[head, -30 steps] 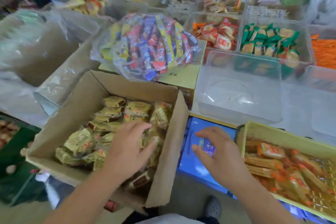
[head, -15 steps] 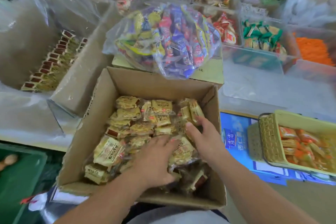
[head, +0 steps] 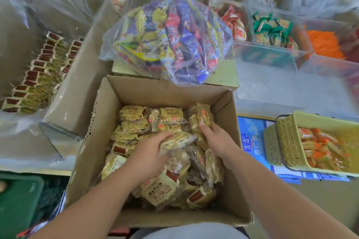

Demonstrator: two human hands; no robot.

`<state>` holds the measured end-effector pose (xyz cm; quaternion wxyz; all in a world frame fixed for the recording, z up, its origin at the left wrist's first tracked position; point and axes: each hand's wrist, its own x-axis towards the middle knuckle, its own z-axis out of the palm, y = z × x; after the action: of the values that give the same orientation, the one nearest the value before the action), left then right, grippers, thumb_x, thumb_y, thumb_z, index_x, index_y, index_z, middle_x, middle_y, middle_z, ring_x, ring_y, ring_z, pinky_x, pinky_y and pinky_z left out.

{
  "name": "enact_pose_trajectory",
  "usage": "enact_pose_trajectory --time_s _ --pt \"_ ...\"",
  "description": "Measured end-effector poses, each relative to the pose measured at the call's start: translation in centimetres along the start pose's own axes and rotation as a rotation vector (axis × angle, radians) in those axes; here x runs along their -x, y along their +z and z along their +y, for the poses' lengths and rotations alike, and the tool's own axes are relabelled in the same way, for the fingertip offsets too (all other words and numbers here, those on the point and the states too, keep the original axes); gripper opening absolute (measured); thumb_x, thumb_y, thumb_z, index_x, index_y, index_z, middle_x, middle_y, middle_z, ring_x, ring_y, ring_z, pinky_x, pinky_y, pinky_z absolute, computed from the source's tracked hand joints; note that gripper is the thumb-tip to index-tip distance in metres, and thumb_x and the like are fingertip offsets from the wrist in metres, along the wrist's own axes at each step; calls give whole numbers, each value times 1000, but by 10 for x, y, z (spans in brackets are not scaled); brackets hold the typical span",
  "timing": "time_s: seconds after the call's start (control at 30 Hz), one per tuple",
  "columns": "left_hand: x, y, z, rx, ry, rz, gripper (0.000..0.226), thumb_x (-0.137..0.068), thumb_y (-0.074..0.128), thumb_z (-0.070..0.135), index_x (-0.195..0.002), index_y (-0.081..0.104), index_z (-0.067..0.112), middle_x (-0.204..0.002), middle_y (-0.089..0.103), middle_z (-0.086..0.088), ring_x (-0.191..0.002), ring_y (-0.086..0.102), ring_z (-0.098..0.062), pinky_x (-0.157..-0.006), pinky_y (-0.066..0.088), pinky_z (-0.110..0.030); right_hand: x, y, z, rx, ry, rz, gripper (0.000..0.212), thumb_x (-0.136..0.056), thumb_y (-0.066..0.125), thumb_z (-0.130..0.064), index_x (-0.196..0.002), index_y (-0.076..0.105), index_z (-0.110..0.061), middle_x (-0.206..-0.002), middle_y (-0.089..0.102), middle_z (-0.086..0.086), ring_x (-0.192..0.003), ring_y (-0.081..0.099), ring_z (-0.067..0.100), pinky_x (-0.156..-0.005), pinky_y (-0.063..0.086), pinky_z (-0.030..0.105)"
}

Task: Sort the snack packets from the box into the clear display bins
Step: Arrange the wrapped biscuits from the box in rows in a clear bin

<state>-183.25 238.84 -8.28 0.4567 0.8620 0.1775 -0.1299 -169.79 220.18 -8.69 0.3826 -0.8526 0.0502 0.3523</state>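
1. Motion blur throughout. The clear display bins point(head: 272, 31) at upper right are smeared, and their contents show only as colour. The left hand point(head: 147, 158) has its fingertips hidden beneath a packet.
2. Writing: dark Chinese characters on the lowest tan packet point(head: 158, 190); white characters on the blue sheet point(head: 250, 141) at right. Neither is legible.
3. The snack packets point(head: 134, 126) lie heaped in the open cardboard box point(head: 155, 91) at frame centre.
4. Left hand grasps a round packet point(head: 178, 139). Right hand point(head: 215, 139) has its fingers curled round an upper packet point(head: 202, 118) near the box's right wall.
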Motion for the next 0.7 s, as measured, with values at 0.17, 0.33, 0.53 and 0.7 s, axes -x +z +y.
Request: enact_pose_trajectory --time_s 0.17,0.33,0.53,0.7 --pt "-5 -34 -32 308 -179 194 52 -94 74 30 -140 54 43 -133 64 12 -121 62 -19 -99 52 -43 -9 15 6 -42 74 116 77 -98 36 -66 -159 20 -21 -154 44 9 -133 48 33 -108 41 47" --pt "-8 -61 -50 333 -209 428 56 -90 77 30 -134 51 52 -118 70 19 -103 68 -11 -80 54 -33 -16 25 11 -55 171 161 91 -96 43 -67 -160 6 -16 -157 37 14 -140 40 39 -114 36 51" --pt "5 -44 -40 -222 -183 469 106 -74 85 51 -157 24 30 -157 37 -5 -142 36 -29 -115 35 -48 -22 34 19 -136 209 105 108 -80 63 -74 -160 9 -26 -159 36 6 -142 40 36 -115 36 54" --pt "5 -4 -25 -320 -5 95 90 -71 75 72 -145 39 35 -147 44 9 -138 43 -16 -109 40 -37 -26 34 29 -314 212 93 113 -68 71 -78 -158 14 -38 -159 37 1 -141 41 35 -115 36 56"
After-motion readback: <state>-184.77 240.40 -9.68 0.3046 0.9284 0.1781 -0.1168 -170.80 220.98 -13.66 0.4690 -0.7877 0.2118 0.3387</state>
